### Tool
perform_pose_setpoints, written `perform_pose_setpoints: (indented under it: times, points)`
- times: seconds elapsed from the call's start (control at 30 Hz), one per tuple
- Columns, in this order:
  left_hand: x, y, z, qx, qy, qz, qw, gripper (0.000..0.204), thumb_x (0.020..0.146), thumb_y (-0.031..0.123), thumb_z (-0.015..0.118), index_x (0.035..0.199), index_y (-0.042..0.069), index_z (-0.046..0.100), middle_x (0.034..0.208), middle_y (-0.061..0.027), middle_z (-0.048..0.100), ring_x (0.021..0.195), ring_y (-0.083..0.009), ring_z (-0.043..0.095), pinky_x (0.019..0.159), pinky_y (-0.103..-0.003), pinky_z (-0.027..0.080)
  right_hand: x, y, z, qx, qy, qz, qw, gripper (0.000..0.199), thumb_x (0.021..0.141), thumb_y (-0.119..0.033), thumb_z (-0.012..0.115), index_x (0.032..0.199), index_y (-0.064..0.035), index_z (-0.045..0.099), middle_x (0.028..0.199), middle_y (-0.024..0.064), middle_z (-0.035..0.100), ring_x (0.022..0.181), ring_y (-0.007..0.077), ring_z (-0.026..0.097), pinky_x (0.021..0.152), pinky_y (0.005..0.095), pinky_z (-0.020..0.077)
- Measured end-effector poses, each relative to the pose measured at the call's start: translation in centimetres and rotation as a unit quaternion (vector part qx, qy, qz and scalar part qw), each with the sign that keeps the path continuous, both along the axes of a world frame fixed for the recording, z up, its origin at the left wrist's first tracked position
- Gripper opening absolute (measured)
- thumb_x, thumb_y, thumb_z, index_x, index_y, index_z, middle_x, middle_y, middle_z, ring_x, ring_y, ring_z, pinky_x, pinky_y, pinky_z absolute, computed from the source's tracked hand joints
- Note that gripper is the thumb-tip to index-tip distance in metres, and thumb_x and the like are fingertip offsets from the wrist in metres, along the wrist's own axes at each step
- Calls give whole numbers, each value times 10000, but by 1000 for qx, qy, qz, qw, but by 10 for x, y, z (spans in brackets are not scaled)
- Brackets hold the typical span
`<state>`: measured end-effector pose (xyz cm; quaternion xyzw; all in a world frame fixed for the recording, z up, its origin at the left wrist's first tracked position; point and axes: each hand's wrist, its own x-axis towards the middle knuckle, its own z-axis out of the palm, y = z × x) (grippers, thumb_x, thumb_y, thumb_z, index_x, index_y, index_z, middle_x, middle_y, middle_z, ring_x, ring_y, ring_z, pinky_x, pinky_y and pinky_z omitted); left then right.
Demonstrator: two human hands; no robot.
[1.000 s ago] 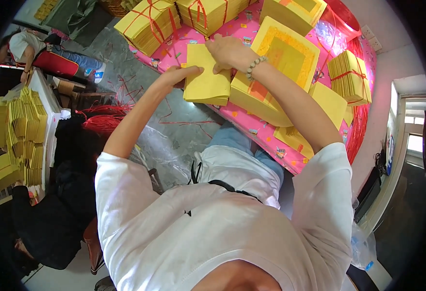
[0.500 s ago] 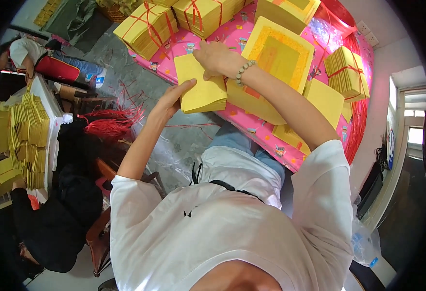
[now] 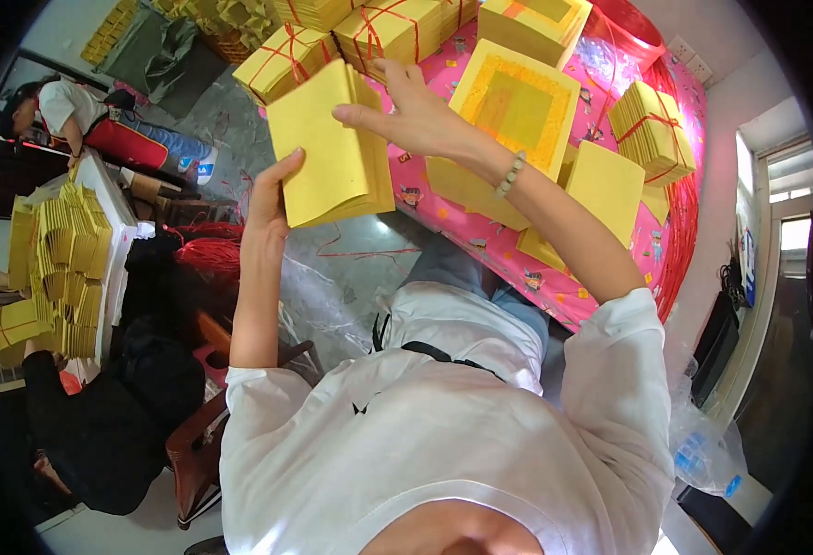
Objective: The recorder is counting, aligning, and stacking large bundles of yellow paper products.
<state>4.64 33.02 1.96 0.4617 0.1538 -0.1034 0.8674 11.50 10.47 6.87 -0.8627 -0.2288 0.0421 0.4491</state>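
A stack of yellow paper sheets (image 3: 319, 148) is tilted up over the table's near left edge, its right-hand sheets fanned slightly apart. My left hand (image 3: 275, 190) grips the stack's lower left side, thumb on the front face and fingers hidden behind. At its upper right is my right hand (image 3: 416, 118), thumb and fingers spread; the thumb tip overlaps the paper's edge, and I cannot tell whether it touches. A beaded bracelet (image 3: 510, 174) circles my right wrist. Right of the stack, on the pink patterned tablecloth (image 3: 494, 254), lies a thick yellow paper block with an orange printed border (image 3: 545, 116).
Yellow bundles tied with red string (image 3: 393, 37) line the table's back. Another tied bundle (image 3: 652, 134) stands at the right, near hanging red strings (image 3: 684, 240) and a red basin (image 3: 633, 32). At left, two other people work beside a white table (image 3: 120, 217) piled with yellow bundles.
The paper stack has moved left and tilted up in my left hand. My right hand has shifted from its top toward its right side and spread its fingers.
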Motion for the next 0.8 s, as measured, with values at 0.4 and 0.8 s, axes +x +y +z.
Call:
perform_pose_setpoints:
  times: [0.4,0.8]
  points:
    - [1,-104,62,-24,-179,-44,983,467,872,228,561,1260,-13,464,1164,-129,591,1050,-241,595,911,-354,479,-59,-44,32,367,-10,-103,925,1017,780,-505,659,1367,108,99,1300,287,312,1250,341,332,1048,381,294]
    - [12,-166,21,5,-240,-185,953,709,800,422,596,1339,19,373,1264,-148,510,1142,-263,530,941,-385,458,-126,-109,27,176,-305,-200,914,941,793,-370,598,1371,144,61,1300,331,265,1209,430,308,1039,469,257]
